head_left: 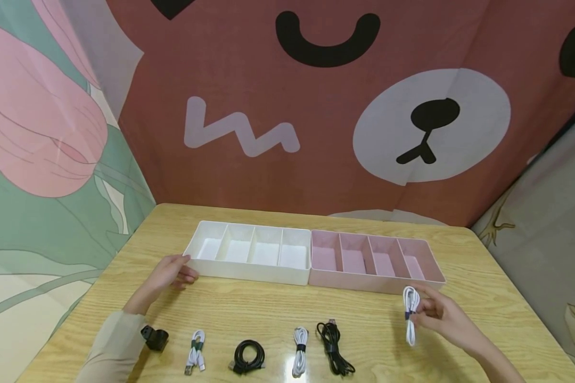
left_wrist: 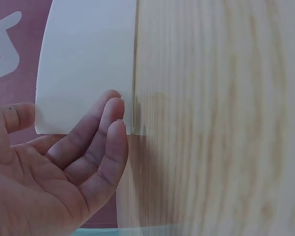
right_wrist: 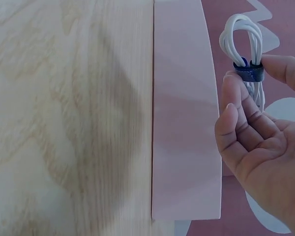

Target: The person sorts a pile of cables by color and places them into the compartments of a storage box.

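Observation:
My right hand (head_left: pixel 443 319) pinches a white cable (head_left: pixel 410 316), coiled and bound with a dark blue strap (right_wrist: pixel 249 73), between thumb and fingers. It is held upright in front of the pink divided box (head_left: pixel 374 281). At the left end of the white divided box (head_left: pixel 249 271), my left hand (head_left: pixel 171 271) touches the corner with its fingers loosely bent. In the left wrist view that hand's thumb (left_wrist: pixel 19 116) meets the box's edge, and the other fingers lie along its end. Both boxes stand end to end, with several bare compartments each.
Along the table's (head_left: pixel 268 303) near side lie a black adapter (head_left: pixel 155 338), a white cable with a green strap (head_left: pixel 196 351), a round black coil (head_left: pixel 247 356), a white cable with a black strap (head_left: pixel 300 352) and a black cable bundle (head_left: pixel 334 348). A patterned curtain (head_left: pixel 249 181) hangs behind.

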The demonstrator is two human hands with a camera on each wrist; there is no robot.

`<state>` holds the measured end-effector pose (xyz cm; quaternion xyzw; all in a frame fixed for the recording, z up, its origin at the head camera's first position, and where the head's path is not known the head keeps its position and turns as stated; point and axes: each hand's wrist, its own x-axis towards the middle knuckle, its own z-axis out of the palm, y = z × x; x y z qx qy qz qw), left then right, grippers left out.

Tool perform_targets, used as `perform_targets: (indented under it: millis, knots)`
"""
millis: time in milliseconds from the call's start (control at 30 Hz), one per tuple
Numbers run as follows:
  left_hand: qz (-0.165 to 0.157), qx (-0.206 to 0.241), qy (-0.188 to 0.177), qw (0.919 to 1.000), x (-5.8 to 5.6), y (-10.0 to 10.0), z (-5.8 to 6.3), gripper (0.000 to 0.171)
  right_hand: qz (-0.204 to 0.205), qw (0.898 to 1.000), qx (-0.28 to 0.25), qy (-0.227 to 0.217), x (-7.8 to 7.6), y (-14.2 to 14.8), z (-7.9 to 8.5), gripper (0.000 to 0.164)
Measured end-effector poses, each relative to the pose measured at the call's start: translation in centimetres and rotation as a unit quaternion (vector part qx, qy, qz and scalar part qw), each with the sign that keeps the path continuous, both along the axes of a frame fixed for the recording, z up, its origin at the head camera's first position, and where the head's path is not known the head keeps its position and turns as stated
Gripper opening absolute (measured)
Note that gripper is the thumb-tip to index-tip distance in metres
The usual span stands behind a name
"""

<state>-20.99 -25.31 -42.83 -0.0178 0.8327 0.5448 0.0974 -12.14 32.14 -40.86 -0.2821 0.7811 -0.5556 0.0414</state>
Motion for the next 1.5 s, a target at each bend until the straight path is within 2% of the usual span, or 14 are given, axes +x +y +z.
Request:
perform_targets:
  millis: [267,467,633,700,867,1000,1133,1233,1367,1500]
  knots:
    - [0.003,0.027,-0.013,0.9995,-0.2,-0.1,-0.1,0.046,0.013,0.999,-0.043,-0.02,-0.8,-0.8,0.8,0.056]
    - [0.001,0.053,-0.027,0.9982,-0.8,-0.6,-0.9,0.058,0.02,0.998,-0.051,-0.015,-1.2,-1.0,1.1,0.064]
    - [-0.001,0.075,-0.004,0.9972,-0.9,-0.9,-1.6,0.061,0.014,0.999,-0.052,-0.004,-1.5,-1.2,1.4,0.066]
    - [0.009,0.078,0.0,0.9969,-1.1,-1.0,-2.0,0.059,0.011,0.998,-0.056,-0.002,-1.7,-1.2,1.5,0.065]
    - [0.051,0.074,-0.016,0.9958,-2.2,-1.3,-3.6,0.049,0.016,0.997,-0.073,-0.005,-1.9,-1.2,1.8,0.065]
    - [0.058,0.062,-0.014,0.9963,-2.7,-1.5,-4.4,0.046,0.02,0.997,-0.075,-0.003,-2.0,-1.1,2.1,0.065]
    - [0.051,0.06,-0.012,0.9969,-2.6,-1.4,-4.0,0.048,0.021,0.997,-0.077,0.001,-2.2,-1.1,2.3,0.065]
    - [0.033,0.058,-0.018,0.9976,-1.9,-0.9,-2.7,0.052,0.018,0.997,-0.076,-0.002,-2.4,-1.2,2.6,0.065]
    - [0.023,0.042,-0.024,0.9986,-0.8,0.0,-0.7,0.049,0.005,0.998,-0.067,-0.014,-2.7,-1.5,2.8,0.063]
    - [0.026,0.034,-0.024,0.9988,-0.4,0.2,-0.1,0.045,0.0,0.998,-0.063,-0.027,-3.0,-1.7,3.1,0.061]
